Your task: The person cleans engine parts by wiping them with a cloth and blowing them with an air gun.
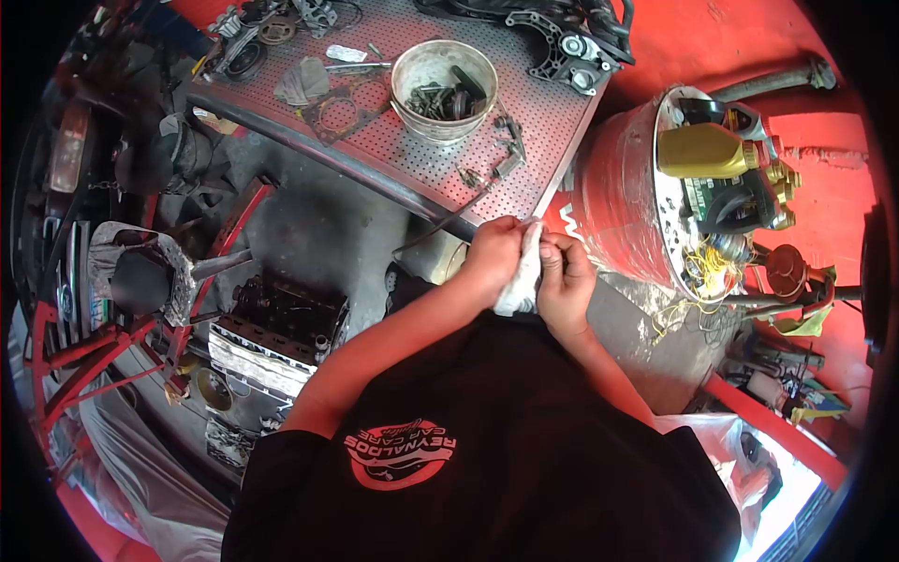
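Observation:
Close in front of my dark shirt, both hands hold a white rag [521, 286]. My left hand [493, 251] is closed on its upper left side, fingers curled. My right hand [566, 279] pinches it from the right, with the thumb against the fingers. The rag hangs down between the two hands. Whether anything is wrapped inside it cannot be seen. Just beyond my hands lies the corner of a perforated metal workbench [524, 178].
A bucket of metal parts [443, 122], a gasket [342, 114] and a bracket [571, 58] rest on the bench. At right, a drum [613, 192] carries oil bottles [707, 152]. An engine block [267, 342] and a red stand [229, 229] are at left.

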Motion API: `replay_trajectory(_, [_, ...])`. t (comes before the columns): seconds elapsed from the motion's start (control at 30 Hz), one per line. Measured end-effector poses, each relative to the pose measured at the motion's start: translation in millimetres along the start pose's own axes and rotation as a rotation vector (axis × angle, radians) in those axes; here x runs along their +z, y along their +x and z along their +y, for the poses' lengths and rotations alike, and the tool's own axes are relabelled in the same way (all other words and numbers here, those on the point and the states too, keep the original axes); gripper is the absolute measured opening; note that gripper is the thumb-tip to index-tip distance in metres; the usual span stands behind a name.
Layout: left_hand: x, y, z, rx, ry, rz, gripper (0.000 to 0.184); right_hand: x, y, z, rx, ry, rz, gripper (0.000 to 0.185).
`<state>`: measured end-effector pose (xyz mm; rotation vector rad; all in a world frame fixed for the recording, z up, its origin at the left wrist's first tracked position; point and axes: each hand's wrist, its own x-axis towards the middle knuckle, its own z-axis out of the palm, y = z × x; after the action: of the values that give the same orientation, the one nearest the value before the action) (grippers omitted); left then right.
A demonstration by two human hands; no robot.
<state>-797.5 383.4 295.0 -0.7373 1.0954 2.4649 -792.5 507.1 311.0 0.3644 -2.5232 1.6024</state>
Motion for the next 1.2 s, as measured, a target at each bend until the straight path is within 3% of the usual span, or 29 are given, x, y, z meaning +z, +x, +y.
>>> replay_trajectory(0.03, [-4, -1, 0, -0.086, -0.066, -0.036, 0.016, -7, -1, -2, 0.115, 0.015, -0.08, 0.016])
replay_trajectory(0.1, [-1, -12, -5, 0.387, 0.727, 0.133, 0.014, -4, 6, 14, 0.37, 0.126, -0.006, 0.014])
replay_trajectory(0.13, [6, -17, -13, 0.749, 0.698, 0.205, 0.012, -5, 10, 19, 0.376, 0.122, -0.009, 0.014])
replay_trajectory(0.17, [3, -17, -15, 0.733, 0.696, 0.212, 0.012, -6, 10, 23, 0.451, 0.231, -0.042, 0.013])
replay_trajectory(0.23, [-11, -5, -8, 0.504, 0.589, 0.176, 0.016, -3, 13, 25, 0.531, 0.352, -0.075, 0.013])
replay_trajectory(0.27, [-13, 6, -6, 0.44, 0.431, 0.28, 0.019, -6, 12, 19, 0.518, 0.366, -0.214, 0.015])
replay_trajectory(0.3, [-49, 49, -45, 0.469, 0.218, 0.33, 0.022, -10, 17, 15, 0.493, 0.38, -0.361, 0.017])
replay_trajectory(0.33, [-58, 40, -27, 0.309, 0.085, 0.354, 0.02, -6, 21, 9, 0.546, 0.509, -0.337, 0.019])
replay_trajectory(0.37, [-97, 57, -47, 0.457, 0.546, 0.567, 0.017, -8, 25, 15, 0.553, 0.504, -0.344, 0.019])
replay_trajectory(0.4, [-103, 40, -23, 0.262, 0.381, 0.534, 0.014, -8, 34, 24, 0.598, 0.644, -0.314, 0.02])
replay_trajectory(0.43, [-102, 26, -6, 0.146, -0.018, 0.502, 0.013, -7, 43, 34, 0.642, 0.788, -0.281, 0.021])
replay_trajectory(0.5, [-97, 5, 16, 0.141, -0.194, 0.497, 0.013, -8, 55, 50, 0.64, 0.755, -0.337, 0.02])
replay_trajectory(0.57, [-52, -8, 34, 0.209, -0.157, 0.258, 0.012, -1, 64, 62, 0.616, 0.566, -0.498, 0.019])
replay_trajectory(0.63, [-36, 10, 9, 0.265, 0.491, 0.23, 0.02, 19, 65, 71, 0.606, 0.44, -0.543, 0.02])
replay_trajectory(0.7, [-24, 21, -4, 0.619, 0.685, 0.479, 0.014, 31, 73, 74, 0.476, 0.297, -0.512, 0.023])
replay_trajectory(0.8, [-22, 5, -9, 0.42, 0.705, 0.612, 0.011, 36, 72, 95, 0.928, 0.573, -0.555, 0.027])
replay_trajectory(0.83, [-24, 2, -16, 0.412, 0.684, 0.632, 0.011, 38, 74, 104, 0.934, 0.557, -0.58, 0.027])
replay_trajectory(0.93, [-29, 3, -43, 0.29, 0.573, 0.593, 0.012, 59, 79, 132, 1.222, 0.882, -0.574, 0.031])
replay_trajectory(1.03, [-39, 2, -60, 0.171, 0.482, 0.707, 0.008, 79, 109, 126, 1.387, 0.779, -0.651, 0.028])
replay_trajectory(1.07, [-46, -1, -66, 0.232, 0.353, 0.738, 0.01, 89, 118, 153, 1.272, 0.703, -0.779, 0.025])
replay_trajectory(1.13, [-66, -17, -69, 0.219, -0.079, 0.638, 0.018, 124, 136, 212, 0.775, 0.181, -1.002, 0.026])
replay_trajectory(1.17, [-71, -25, -65, 0.225, -0.321, 0.576, 0.025, 141, 138, 217, 0.32, -0.285, -0.962, 0.035])
replay_trajectory(1.2, [-73, -32, -67, 0.221, -0.323, 0.584, 0.025, 148, 139, 204, 0.325, -0.282, -0.97, 0.035])
